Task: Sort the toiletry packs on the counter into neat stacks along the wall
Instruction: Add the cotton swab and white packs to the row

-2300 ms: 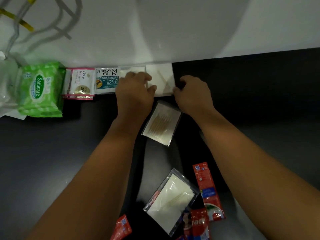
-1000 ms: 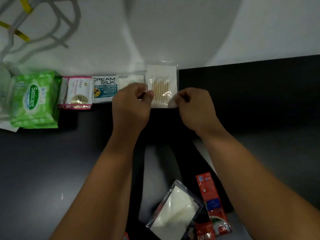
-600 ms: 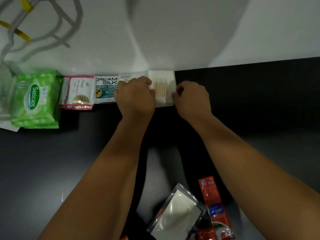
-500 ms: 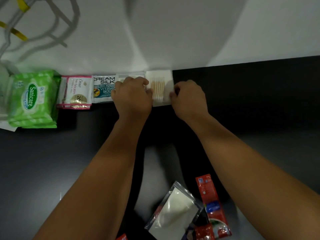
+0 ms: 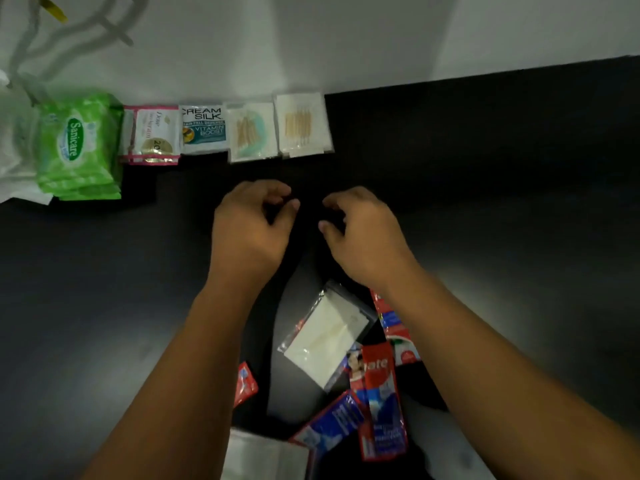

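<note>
Head view: fingers of the left hand (image 5: pixel 249 230) and right hand (image 5: pixel 363 233) are held loosely curled and empty over the worktop (image 5: pixel 485 202), with the cotton-bud packs (image 5: pixel 304 124) stacked at 12 o'clock by the wall (image 5: pixel 346 39).

Green wipes pack (image 5: pixel 78 147), black counter (image 5: pixel 502 188) (red-blue sachets (image 5: pixel 379 403) near).

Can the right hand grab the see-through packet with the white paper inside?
Probably yes. The right hand is empty, and the see-through packet lies uncovered just behind its wrist, beside the red sachets.
</note>
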Action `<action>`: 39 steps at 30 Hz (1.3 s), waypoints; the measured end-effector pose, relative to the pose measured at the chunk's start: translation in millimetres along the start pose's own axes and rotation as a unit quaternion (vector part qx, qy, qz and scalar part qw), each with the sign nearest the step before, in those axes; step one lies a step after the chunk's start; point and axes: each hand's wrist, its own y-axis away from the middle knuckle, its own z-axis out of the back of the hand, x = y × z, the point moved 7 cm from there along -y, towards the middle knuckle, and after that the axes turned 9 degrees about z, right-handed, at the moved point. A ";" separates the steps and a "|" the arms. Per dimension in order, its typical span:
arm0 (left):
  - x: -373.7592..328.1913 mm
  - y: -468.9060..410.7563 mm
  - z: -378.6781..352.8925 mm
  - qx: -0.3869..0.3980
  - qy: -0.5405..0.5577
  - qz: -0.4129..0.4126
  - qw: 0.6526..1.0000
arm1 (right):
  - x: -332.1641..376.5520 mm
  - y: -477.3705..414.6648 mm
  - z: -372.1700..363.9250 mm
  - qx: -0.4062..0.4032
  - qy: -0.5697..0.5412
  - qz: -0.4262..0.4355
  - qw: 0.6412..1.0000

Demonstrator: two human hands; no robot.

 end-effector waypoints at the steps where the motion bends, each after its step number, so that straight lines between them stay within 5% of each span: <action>1: -1.1 13.6 1.0 0.018 -0.004 -0.007 1.000 | 1.6 12.7 -0.9 0.015 -0.001 -0.002 1.000; 8: 25.9 90.3 -14.9 0.169 -0.091 0.064 0.979 | 4.1 79.3 -2.5 0.134 0.082 -0.035 0.987; 13: 30.8 120.3 -19.5 0.210 -0.112 0.092 0.967 | -1.1 101.6 -6.1 0.194 0.101 -0.065 0.974; 26: 36.4 111.7 -26.6 0.264 -0.133 0.145 0.944 | -3.2 95.3 -26.8 0.203 0.121 -0.043 0.971; 32: 31.4 105.8 -29.6 0.290 -0.247 0.133 0.915 | -0.4 85.4 -29.3 0.187 0.153 -0.023 0.970; 39: 31.7 95.3 -25.0 0.283 -0.163 0.141 0.935 | 0.3 72.3 -29.7 0.153 0.127 -0.021 0.980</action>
